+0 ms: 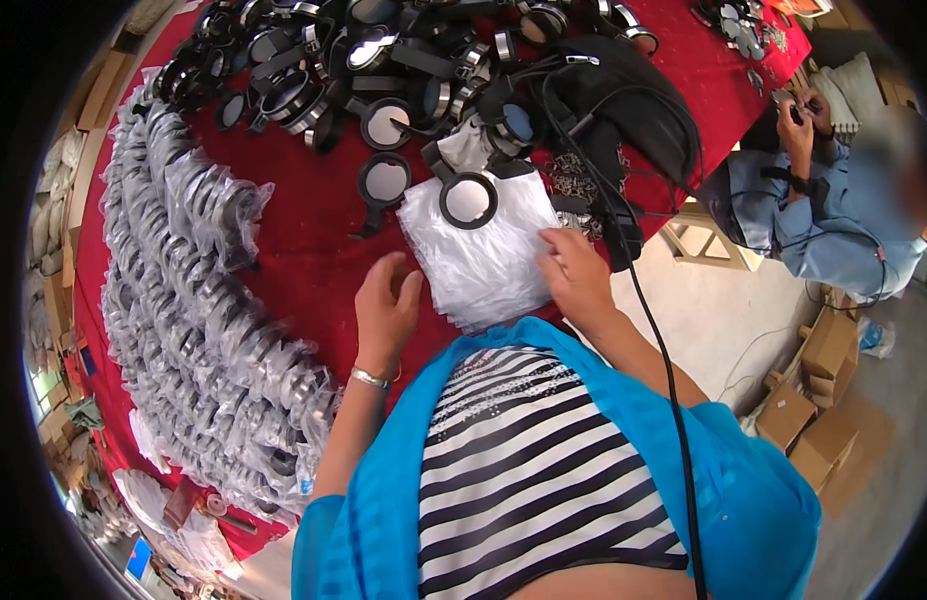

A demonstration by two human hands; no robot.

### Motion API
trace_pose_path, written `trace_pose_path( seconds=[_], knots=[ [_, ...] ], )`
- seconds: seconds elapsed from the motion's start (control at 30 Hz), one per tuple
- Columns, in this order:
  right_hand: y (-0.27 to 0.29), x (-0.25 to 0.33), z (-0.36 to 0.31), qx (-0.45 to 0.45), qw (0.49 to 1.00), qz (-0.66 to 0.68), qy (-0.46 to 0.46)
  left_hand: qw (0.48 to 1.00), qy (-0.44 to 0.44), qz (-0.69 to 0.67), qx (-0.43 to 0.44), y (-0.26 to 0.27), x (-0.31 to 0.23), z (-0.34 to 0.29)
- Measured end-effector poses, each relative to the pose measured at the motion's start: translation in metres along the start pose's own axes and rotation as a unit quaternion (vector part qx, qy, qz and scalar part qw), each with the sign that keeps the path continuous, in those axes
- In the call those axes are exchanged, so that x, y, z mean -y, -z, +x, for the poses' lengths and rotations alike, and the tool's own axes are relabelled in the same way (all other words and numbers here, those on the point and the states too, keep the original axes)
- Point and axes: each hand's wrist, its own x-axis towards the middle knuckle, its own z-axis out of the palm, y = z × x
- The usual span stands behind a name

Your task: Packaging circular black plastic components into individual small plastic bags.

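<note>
A stack of clear plastic bags (484, 268) lies in front of me on the red-covered table. My right hand (580, 278) touches the stack's right edge, fingers extended over the plastic. At the stack's left side, my left hand (386, 308) hovers with fingers loosely bent and apart, nothing in it. A black round-rimmed piece with a pale disc face (470, 201) rests on the upper part of the bags, its short black arm pointing away. Just left of it, a similar round piece (385, 180) lies on the red cloth (304, 225).
A heap of loose black round pieces (404, 55) covers the far table. Rows of bagged pieces (199, 300) fill the left. A black bag (624, 100) and a hanging cable (652, 335) are at right. Beyond, a co-worker (834, 215) handles something small near cardboard boxes (829, 360).
</note>
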Motion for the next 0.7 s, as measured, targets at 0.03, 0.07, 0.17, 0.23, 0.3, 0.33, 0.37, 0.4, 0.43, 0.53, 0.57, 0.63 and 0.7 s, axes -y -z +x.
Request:
trace_pose_path(
  seconds=[0.03, 0.07, 0.17, 0.23, 0.3, 0.33, 0.37, 0.4, 0.43, 0.53, 0.57, 0.63, 0.7],
  knots=[
    [0.005, -0.006, -0.006, -0.004, 0.998, 0.009, -0.061, 0.996, -0.023, 0.085, 0.035, 0.004, -0.021, 0.011],
    [0.01, -0.015, -0.01, -0.007, 0.998, 0.006, -0.068, 0.995, -0.024, 0.082, 0.042, 0.001, -0.033, 0.02],
    [0.017, -0.033, -0.02, -0.017, 0.989, -0.007, -0.145, 0.989, -0.081, 0.115, 0.055, -0.015, -0.046, 0.044],
    [0.017, -0.027, -0.023, -0.022, 0.986, 0.013, -0.165, 0.979, -0.11, 0.148, 0.09, -0.028, -0.044, 0.061],
    [0.018, -0.021, -0.025, -0.018, 0.981, 0.018, -0.191, 0.97, -0.116, 0.181, 0.114, -0.036, -0.043, 0.068],
    [0.019, -0.021, -0.027, -0.021, 0.981, 0.018, -0.194, 0.96, -0.122, 0.216, 0.132, -0.039, -0.043, 0.07],
    [0.019, -0.021, -0.029, -0.014, 0.976, 0.001, -0.216, 0.956, -0.071, 0.215, 0.186, -0.039, -0.044, 0.072],
    [0.02, -0.02, -0.03, -0.007, 0.971, -0.015, -0.237, 0.955, -0.073, 0.214, 0.189, -0.04, -0.042, 0.071],
    [0.02, -0.017, -0.03, -0.009, 0.971, -0.015, -0.24, 0.953, -0.086, 0.221, 0.188, -0.04, -0.037, 0.069],
    [0.022, -0.007, -0.026, -0.008, 0.963, 0.051, -0.265, 0.95, -0.102, 0.217, 0.201, -0.035, -0.032, 0.066],
    [0.022, -0.006, -0.022, 0.009, 0.954, 0.086, -0.287, 0.949, -0.103, 0.209, 0.214, -0.034, -0.032, 0.065],
    [0.019, -0.01, -0.02, 0.026, 0.944, 0.121, -0.306, 0.946, -0.108, 0.206, 0.224, -0.032, -0.033, 0.059],
    [0.011, -0.02, -0.021, -0.011, 0.947, 0.125, -0.295, 0.946, -0.116, 0.193, 0.231, -0.032, -0.031, 0.05]
  ],
)
